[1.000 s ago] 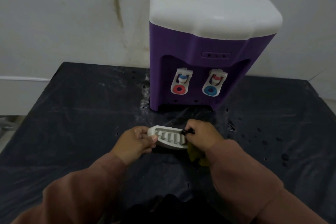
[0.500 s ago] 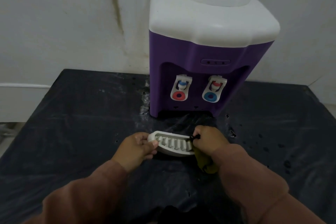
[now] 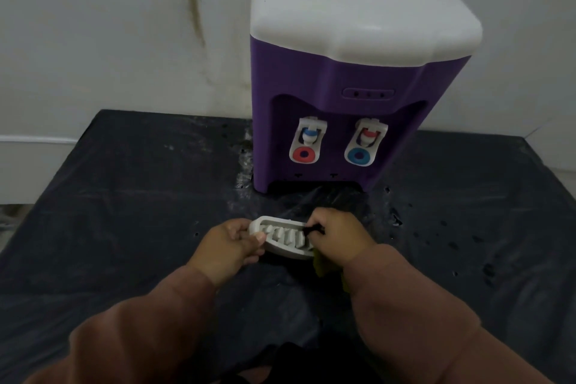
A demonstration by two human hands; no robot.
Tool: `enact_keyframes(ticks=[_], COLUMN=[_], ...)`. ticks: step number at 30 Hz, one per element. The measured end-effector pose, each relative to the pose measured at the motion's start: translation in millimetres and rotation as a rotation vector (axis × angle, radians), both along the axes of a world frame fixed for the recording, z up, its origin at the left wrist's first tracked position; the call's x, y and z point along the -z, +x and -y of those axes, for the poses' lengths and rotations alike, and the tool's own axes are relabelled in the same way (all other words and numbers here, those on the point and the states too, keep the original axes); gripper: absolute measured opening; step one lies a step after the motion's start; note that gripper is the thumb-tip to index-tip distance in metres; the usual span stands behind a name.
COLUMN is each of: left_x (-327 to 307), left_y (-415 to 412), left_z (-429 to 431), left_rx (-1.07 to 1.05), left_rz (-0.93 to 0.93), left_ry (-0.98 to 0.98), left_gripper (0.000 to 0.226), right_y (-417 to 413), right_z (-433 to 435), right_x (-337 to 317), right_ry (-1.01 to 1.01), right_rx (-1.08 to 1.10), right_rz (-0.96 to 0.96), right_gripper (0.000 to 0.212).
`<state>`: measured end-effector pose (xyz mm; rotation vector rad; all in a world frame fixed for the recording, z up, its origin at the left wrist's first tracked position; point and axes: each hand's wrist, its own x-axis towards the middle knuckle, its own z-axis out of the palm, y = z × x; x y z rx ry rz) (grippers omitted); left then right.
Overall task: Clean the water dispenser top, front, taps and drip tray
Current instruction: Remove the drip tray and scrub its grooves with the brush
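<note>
A purple water dispenser [image 3: 336,121] with a white top [image 3: 358,19] stands against the wall. Its two white taps [image 3: 307,142] [image 3: 364,143] carry a red ring on the left and a blue ring on the right. The white slotted drip tray [image 3: 282,235] is out of the dispenser, tilted above the black table cover. My left hand [image 3: 229,245] grips the tray's left end. My right hand [image 3: 338,238] is at the tray's right end, pinching a small black thing over the slots and holding a yellow-green cloth [image 3: 324,268] underneath.
A black plastic sheet [image 3: 140,212] covers the table, with wet spots to the right [image 3: 436,237] and a scuffed patch by the dispenser's left foot. White walls stand behind. The table's left edge drops off at the far left.
My right hand slid right along the tray's slots, then came back a little to the left. The view has tipped, so the dispenser sits lower in frame. The left hand keeps its grip.
</note>
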<state>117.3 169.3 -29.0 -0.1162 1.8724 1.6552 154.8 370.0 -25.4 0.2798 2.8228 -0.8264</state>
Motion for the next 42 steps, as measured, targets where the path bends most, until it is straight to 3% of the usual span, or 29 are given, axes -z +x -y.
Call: enact_keyframes(ticks=[5,11,16,22,28,35,42], left_x=[1.0,3.3,3.2,4.5,5.4,6.9,15.0], left_y=[-1.5,-1.9,-4.1,-2.9,-2.2,-1.9,3.5], left_z=[1.7,0.8,1.5,1.0,1.2,-0.6,-9.9], left_rx=[-0.010,-0.026,-0.019,-0.045,-0.050,-0.082,-0.144], left_rz=[0.007,0.004,0.005,0.009,0.009,0.013,0.027], left_ry=[-0.001,0.001,0.005,0.017,0.015,0.021,0.025], left_gripper=[0.020,0.021,0.021,0.022,0.020,0.013,0.023], right_y=[2.3,5.5,5.1,-0.3,-0.8,0.5,5.5], right_z=[-31.5,-8.6,-35.9,-12.7,-36.6,-31.6,-36.9], right_x=[1.9,9.0,9.3,7.6,4.6,7.2,16.7], right_ry=[0.133,0.004,0.085,0.020,0.124,0.063,0.011], right_rx=[0.132,0.086,0.183,0.036,0.128,0.081,0.092], right_rz=[0.164,0.036,0.137,0.066,0.186,0.130,0.101], right_gripper=[0.015,0.014,0.016,0.014,0.019,0.014,0.013])
